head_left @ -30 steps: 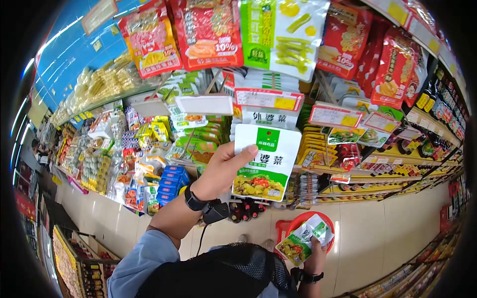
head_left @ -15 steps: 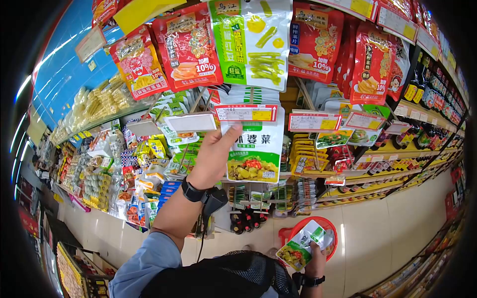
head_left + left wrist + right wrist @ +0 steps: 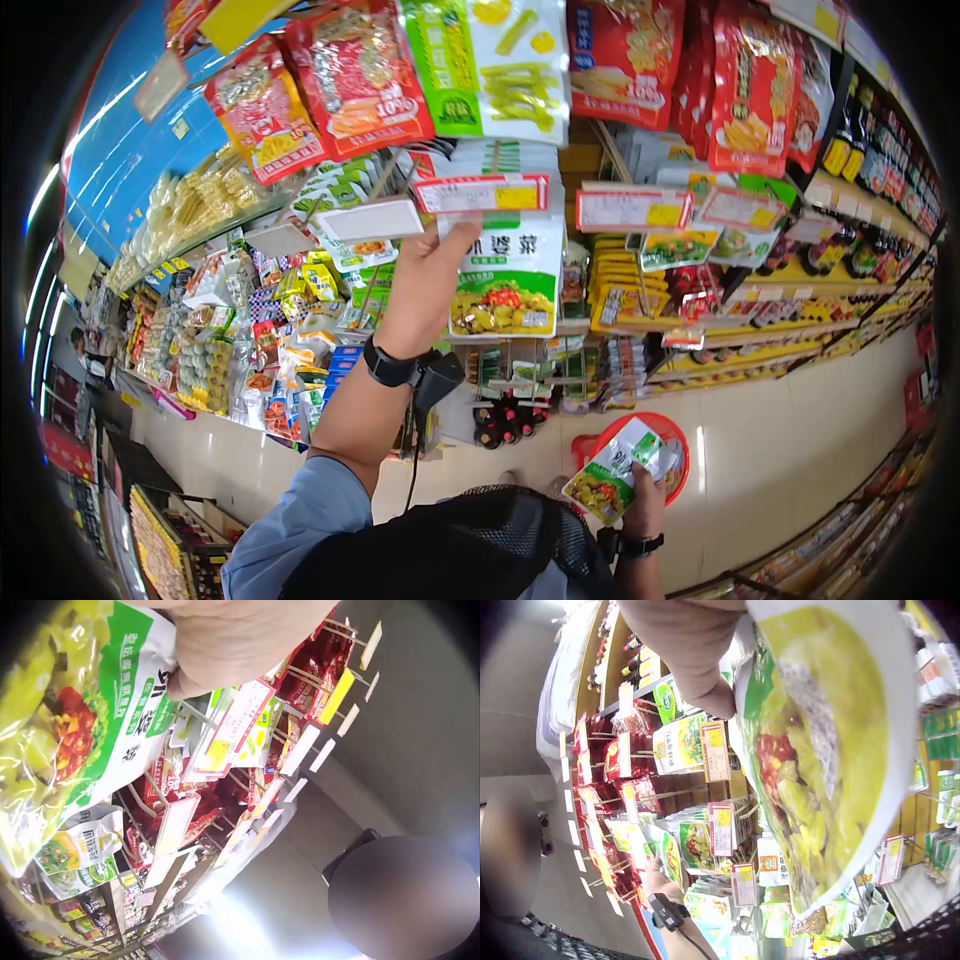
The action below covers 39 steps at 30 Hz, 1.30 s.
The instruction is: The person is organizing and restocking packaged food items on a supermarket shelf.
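Observation:
My left hand point(image 3: 425, 290) pinches the upper left edge of a white and green pickled-vegetable packet point(image 3: 505, 300), thumb across its front. The packet hangs upright, its top hidden behind a red-bordered price tag point(image 3: 480, 195) and in line with similar packets on the hook. In the left wrist view, the packet point(image 3: 67, 735) shows its food picture close up. Lower right in the head view, my right hand point(image 3: 645, 505) grips another packet point(image 3: 605, 485) of the same kind by its edge, tilted. That packet point(image 3: 817, 765) fills much of the right wrist view.
Below the right hand, a red plastic basket point(image 3: 684, 465) is partly covered by the packet. Red pickle packets point(image 3: 750, 90) and a green-and-white packet point(image 3: 490, 70) hang above the left hand. Hooks and tags jut out around it. Bottles point(image 3: 505, 425) stand low under the rack.
My left hand has carried its packet up and toward the rack, and the packet's top has passed from in front of the price tag to behind it. The right hand keeps its packet.

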Tool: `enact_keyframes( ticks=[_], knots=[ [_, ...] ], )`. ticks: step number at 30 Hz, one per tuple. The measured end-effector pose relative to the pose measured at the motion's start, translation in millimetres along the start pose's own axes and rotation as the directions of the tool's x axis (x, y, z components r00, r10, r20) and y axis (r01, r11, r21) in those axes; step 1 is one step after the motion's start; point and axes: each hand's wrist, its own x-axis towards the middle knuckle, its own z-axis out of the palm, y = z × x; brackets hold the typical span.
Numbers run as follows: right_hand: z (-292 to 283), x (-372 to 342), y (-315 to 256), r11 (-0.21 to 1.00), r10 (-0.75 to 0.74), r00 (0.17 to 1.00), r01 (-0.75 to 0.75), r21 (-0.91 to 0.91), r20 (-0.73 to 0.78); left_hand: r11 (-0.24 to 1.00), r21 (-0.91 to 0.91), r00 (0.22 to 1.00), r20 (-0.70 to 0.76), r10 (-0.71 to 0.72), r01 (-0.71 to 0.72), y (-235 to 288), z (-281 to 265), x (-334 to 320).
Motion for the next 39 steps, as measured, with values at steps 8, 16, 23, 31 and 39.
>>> enact_keyframes(
  ticks=[8,16,23,31,39],
  knots=[
    [-6.4,1.0,0.8,0.995,0.050,0.998,-0.052,0.091,0.028,0.999,0.041,0.999,-0.017,0.036,-0.035,-9.9,-7.2,9.8],
    [-16.1,6.6,4.5,0.992,0.070,0.996,-0.075,0.100,0.058,0.422,0.904,0.977,-0.141,0.159,0.062,5.6,-2.5,5.9],
    [-0.3,-2.4,-13.0,0.994,0.044,0.985,-0.026,-0.108,0.169,0.646,0.742,0.983,0.131,0.125,-0.181,-43.6,-39.3,-114.7],
    [60.3,-5.7,-35.6,0.957,0.151,0.846,0.004,-0.289,0.512,0.879,0.300,0.582,0.663,-0.471,0.370,-112.8,8.7,-143.1],
    [78.6,-10.3,-36.4,0.979,0.085,0.883,0.012,-0.205,0.462,0.821,0.310,0.645,0.510,-0.569,0.479,-108.8,13.6,-143.2]
  ],
)
